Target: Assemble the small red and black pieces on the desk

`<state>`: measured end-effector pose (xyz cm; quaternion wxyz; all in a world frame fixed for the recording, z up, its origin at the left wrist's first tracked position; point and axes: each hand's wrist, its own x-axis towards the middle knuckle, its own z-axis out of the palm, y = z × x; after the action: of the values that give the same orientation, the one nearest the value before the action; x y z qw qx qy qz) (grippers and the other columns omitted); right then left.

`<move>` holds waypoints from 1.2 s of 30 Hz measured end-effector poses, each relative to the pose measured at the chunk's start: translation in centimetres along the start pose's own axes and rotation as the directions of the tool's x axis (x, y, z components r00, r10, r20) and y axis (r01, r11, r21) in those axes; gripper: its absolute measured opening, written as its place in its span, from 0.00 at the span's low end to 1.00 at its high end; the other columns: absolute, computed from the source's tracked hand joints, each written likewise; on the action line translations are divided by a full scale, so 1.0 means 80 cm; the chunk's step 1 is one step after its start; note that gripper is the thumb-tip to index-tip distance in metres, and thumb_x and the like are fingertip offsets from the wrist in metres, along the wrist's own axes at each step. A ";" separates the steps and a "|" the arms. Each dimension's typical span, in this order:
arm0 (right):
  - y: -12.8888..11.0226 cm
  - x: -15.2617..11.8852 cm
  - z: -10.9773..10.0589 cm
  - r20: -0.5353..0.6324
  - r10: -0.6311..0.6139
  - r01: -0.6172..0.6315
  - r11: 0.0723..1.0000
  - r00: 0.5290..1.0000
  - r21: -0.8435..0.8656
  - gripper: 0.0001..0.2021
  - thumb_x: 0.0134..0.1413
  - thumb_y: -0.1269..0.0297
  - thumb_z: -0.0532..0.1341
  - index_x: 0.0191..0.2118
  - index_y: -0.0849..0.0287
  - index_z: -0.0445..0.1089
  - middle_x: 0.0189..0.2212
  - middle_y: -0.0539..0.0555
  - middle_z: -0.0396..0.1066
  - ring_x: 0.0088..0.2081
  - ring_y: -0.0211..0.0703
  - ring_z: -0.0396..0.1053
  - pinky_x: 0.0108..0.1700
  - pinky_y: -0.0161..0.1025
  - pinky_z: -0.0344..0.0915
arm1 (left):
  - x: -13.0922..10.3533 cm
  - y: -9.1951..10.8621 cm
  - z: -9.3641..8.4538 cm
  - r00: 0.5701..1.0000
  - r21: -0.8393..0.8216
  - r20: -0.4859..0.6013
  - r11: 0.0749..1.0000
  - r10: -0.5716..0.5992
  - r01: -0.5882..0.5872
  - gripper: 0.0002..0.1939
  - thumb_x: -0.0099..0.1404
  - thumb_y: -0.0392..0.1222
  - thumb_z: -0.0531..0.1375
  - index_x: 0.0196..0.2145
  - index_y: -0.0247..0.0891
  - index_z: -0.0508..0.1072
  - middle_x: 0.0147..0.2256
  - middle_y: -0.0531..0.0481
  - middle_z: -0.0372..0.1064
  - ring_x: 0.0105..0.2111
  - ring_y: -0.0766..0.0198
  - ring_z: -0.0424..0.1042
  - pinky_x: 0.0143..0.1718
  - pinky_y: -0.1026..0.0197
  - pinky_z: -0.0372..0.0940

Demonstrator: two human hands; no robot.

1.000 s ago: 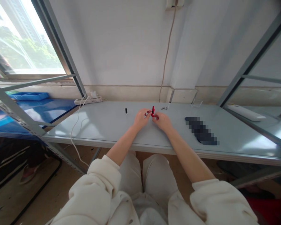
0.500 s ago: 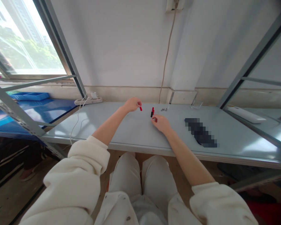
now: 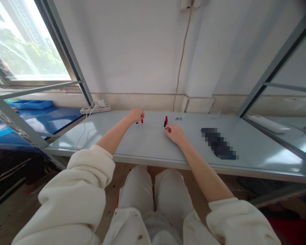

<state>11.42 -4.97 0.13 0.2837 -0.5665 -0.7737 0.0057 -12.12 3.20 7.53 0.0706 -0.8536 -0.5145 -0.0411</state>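
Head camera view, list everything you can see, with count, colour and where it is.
red piece: one, red, in the left hand's fingers, over the table
small black piece: one, black, on the table by the left hand
red and black part: one, standing on the table just beyond the right hand
small metal bits: a few, grey, right of that part
power strip: one, white, back left of table, cord hanging off
blurred dark object: one, right of the hands
table: one, pale grey
blue tray: one, far left shelf
left hand: pinching the red piece
right hand: resting on the table
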 end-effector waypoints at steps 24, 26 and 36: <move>0.000 0.000 -0.001 -0.004 -0.009 0.009 1.000 1.000 -0.009 0.09 0.50 0.66 0.52 0.32 0.57 0.70 0.26 0.51 0.68 0.28 0.37 0.62 0.30 0.34 0.54 | -0.005 -0.003 0.000 0.995 0.034 0.094 0.999 -0.039 0.036 0.11 0.54 0.35 0.56 0.36 0.39 0.72 0.39 0.48 0.72 0.40 0.61 0.68 0.39 0.63 0.59; 0.000 -0.001 -0.001 -0.003 -0.008 0.008 1.000 1.000 -0.008 0.09 0.50 0.66 0.52 0.32 0.57 0.69 0.26 0.51 0.68 0.28 0.37 0.62 0.30 0.34 0.54 | -0.005 -0.004 0.001 0.995 0.034 0.096 0.999 -0.040 0.037 0.11 0.54 0.35 0.57 0.37 0.39 0.72 0.40 0.47 0.72 0.40 0.60 0.68 0.38 0.63 0.59; 0.000 -0.001 -0.002 0.001 0.004 -0.004 1.000 1.000 -0.010 0.09 0.50 0.66 0.53 0.32 0.57 0.70 0.26 0.51 0.68 0.28 0.37 0.62 0.31 0.34 0.53 | -0.005 -0.007 0.005 0.995 0.003 0.087 0.999 -0.055 0.055 0.16 0.54 0.40 0.59 0.42 0.39 0.70 0.42 0.47 0.71 0.44 0.59 0.66 0.44 0.60 0.56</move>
<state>11.49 -5.11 0.23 0.2807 -0.5694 -0.7726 0.0027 -12.82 3.17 7.09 0.0474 -0.8402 -0.5402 -0.0055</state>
